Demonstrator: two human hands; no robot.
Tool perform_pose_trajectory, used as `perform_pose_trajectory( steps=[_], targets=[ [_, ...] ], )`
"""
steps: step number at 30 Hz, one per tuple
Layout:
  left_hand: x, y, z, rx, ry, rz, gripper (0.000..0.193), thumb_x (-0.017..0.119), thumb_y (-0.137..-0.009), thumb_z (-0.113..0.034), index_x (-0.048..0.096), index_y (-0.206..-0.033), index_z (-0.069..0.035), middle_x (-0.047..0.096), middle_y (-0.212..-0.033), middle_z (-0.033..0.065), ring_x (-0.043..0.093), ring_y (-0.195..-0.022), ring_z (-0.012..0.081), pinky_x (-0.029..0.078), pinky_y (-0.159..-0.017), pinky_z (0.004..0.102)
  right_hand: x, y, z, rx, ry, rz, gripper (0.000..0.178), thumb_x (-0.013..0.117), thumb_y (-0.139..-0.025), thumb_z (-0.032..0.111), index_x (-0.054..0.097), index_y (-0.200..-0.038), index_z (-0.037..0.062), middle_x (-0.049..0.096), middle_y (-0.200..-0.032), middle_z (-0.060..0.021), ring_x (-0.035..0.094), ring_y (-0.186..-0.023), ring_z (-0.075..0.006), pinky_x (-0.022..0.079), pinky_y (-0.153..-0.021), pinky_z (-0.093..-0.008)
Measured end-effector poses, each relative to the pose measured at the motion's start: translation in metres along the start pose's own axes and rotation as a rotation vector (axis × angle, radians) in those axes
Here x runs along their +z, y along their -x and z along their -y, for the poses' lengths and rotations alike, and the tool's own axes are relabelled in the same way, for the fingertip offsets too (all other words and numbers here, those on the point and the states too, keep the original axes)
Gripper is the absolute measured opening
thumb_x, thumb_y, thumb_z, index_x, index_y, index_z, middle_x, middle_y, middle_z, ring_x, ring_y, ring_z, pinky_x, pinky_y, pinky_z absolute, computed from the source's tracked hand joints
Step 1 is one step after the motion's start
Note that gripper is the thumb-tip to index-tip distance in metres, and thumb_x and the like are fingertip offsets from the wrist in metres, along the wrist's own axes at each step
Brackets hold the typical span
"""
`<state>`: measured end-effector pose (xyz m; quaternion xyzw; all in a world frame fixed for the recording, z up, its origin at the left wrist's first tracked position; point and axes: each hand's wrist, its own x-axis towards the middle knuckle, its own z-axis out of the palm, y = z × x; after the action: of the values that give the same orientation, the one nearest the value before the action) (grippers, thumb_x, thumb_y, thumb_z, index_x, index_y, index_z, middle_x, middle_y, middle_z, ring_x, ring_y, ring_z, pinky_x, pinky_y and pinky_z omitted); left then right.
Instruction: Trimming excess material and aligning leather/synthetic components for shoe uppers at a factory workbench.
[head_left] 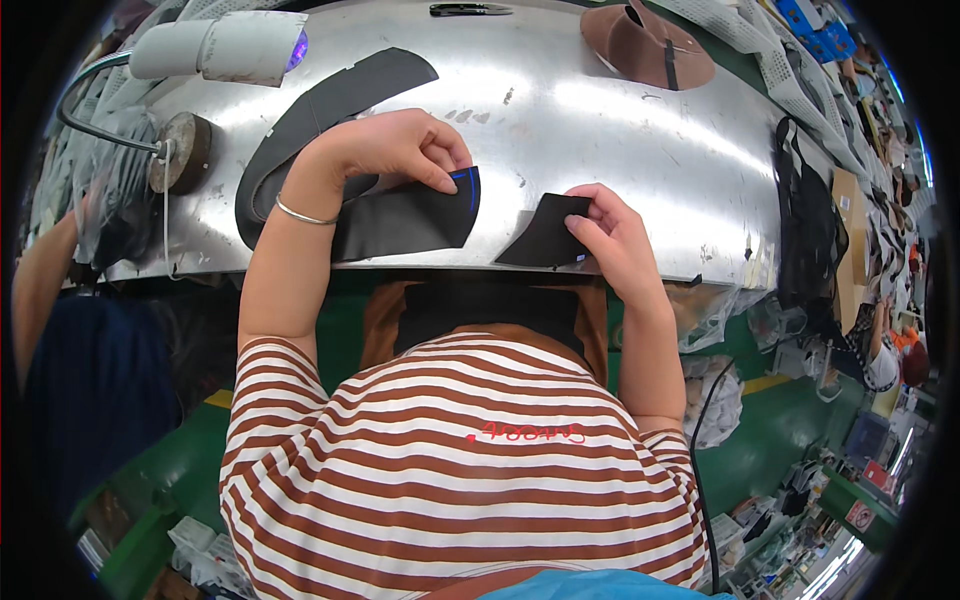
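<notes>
My left hand pinches the top edge of a long black curved fabric piece, near its right end, where blue lines are drawn. That piece loops back to the left and up across the metal table, and my forearm hides part of it. Held between the thumb and fingers of my right hand is a small black fabric piece, tilted near the table's front edge. A small blue mark shows at its lower corner. A gap of bare metal parts the two pieces.
A lamp with a purple glow stands on a round base at the left. Far back lie a dark knife-like tool and a brown hat-like piece. Black fabric hangs at the right. Another person's arm is far left.
</notes>
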<state>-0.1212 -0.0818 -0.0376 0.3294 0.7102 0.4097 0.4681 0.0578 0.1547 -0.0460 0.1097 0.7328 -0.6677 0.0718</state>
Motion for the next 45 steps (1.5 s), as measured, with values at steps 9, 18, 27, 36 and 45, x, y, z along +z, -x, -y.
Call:
perform_pose_trajectory(
  steps=[9,18,27,36,45],
  targets=[
    [0.005,-0.01,0.009,-0.063,0.266,0.139,0.022,0.067,-0.083,-0.01,0.062,-0.1,0.002,0.061,-0.072,-0.004,0.05,-0.065,0.0008,0.039,-0.062,0.0148,0.03,-0.026,0.003,-0.006,-0.176,0.017,0.018,0.056,-0.086,0.004,0.057,-0.103,-0.0005,0.058,-0.081,0.0005,0.05,-0.073,-0.0042,0.041,-0.065,-0.0189],
    [0.007,-0.011,0.015,-0.095,0.342,0.012,0.025,0.066,-0.083,-0.01,0.064,-0.103,0.004,0.063,-0.079,-0.0003,0.055,-0.07,0.0024,0.043,-0.062,0.0145,0.041,-0.038,0.008,-0.028,0.051,-0.066,0.018,0.066,-0.085,0.016,0.063,-0.092,-0.0002,0.06,-0.071,0.0,0.051,-0.065,-0.0055,0.041,-0.059,-0.0206],
    [0.007,-0.013,0.018,-0.058,0.403,0.008,0.022,0.067,-0.08,-0.01,0.066,-0.098,0.002,0.063,-0.08,0.0016,0.055,-0.069,0.0053,0.042,-0.058,0.0175,0.047,-0.05,0.011,-0.082,0.234,-0.096,0.023,0.068,-0.082,0.021,0.064,-0.09,-0.0009,0.064,-0.074,-0.0081,0.057,-0.067,-0.0138,0.046,-0.064,-0.0263],
    [0.005,-0.012,0.016,-0.068,0.377,0.028,0.023,0.066,-0.082,-0.009,0.064,-0.101,0.004,0.065,-0.083,0.002,0.058,-0.074,0.005,0.046,-0.067,0.0165,0.05,-0.052,0.007,-0.117,0.299,-0.118,0.024,0.068,-0.081,0.021,0.065,-0.09,-0.0011,0.065,-0.076,-0.0127,0.061,-0.07,-0.0191,0.048,-0.067,-0.0289],
    [0.006,-0.012,0.017,-0.069,0.401,0.019,0.023,0.066,-0.082,-0.008,0.064,-0.101,0.005,0.065,-0.083,0.0026,0.059,-0.075,0.0055,0.047,-0.07,0.0172,0.053,-0.052,0.005,-0.166,0.373,-0.168,0.024,0.068,-0.081,0.022,0.065,-0.089,-0.0002,0.066,-0.077,-0.0147,0.063,-0.07,-0.0239,0.049,-0.067,-0.031]
  ],
)
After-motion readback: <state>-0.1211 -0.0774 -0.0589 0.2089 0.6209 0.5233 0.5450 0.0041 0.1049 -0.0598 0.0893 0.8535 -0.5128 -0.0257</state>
